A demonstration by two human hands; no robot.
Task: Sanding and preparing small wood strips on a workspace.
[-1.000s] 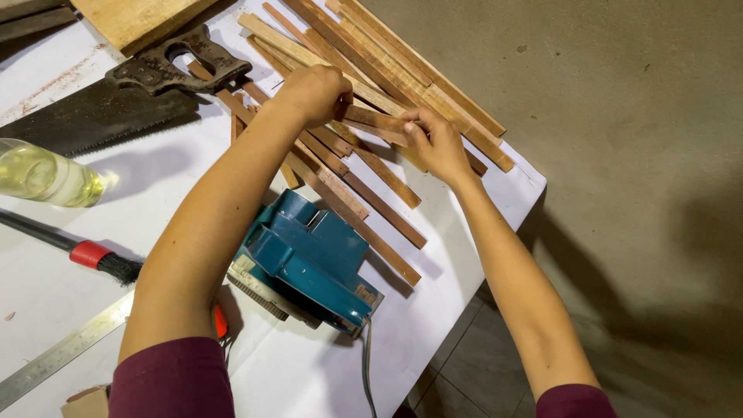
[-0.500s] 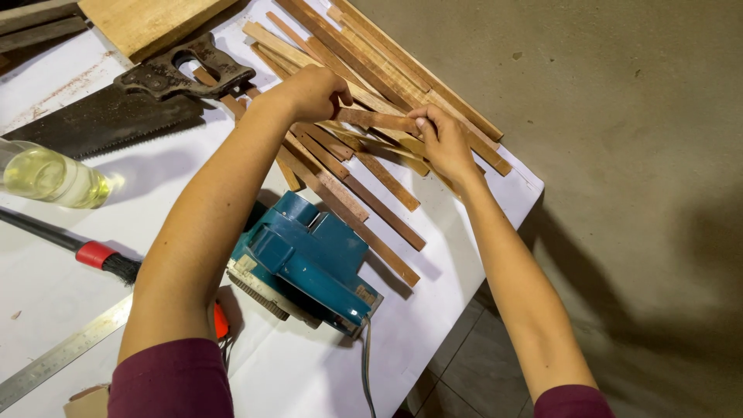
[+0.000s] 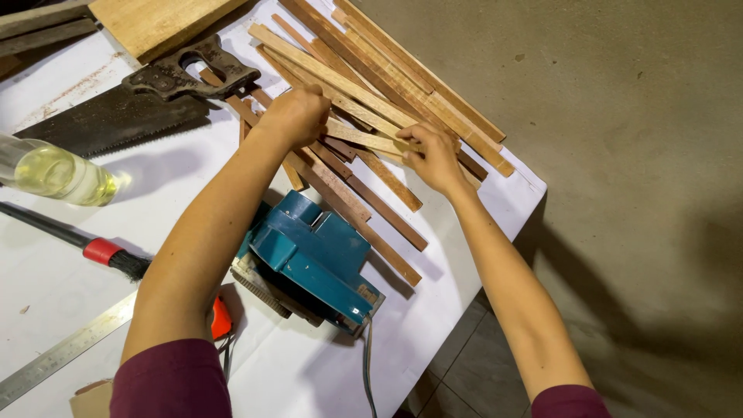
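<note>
A loose pile of thin wooden strips (image 3: pixel 387 73) lies fanned across the far right corner of the white table (image 3: pixel 464 255). My left hand (image 3: pixel 296 114) is closed in a fist over the left part of the pile, on one end of a short pale strip (image 3: pixel 364 138). My right hand (image 3: pixel 433 157) pinches the other end of that strip with its fingertips. The strip lies nearly flat on top of the darker strips (image 3: pixel 371 209) below it.
A teal power sander (image 3: pixel 309 259) with its cord sits just below my hands. Left of it are a hand saw (image 3: pixel 116 112), a bottle of yellow liquid (image 3: pixel 54 174), a red-banded brush (image 3: pixel 104 251) and a steel ruler (image 3: pixel 62 352). A pale board (image 3: pixel 155 19) lies at the top. The table edge (image 3: pixel 534 190) drops to the floor at the right.
Both hands have come down from holding a strip raised between them to resting on the pile. The strip between them now lies lower and flatter.
</note>
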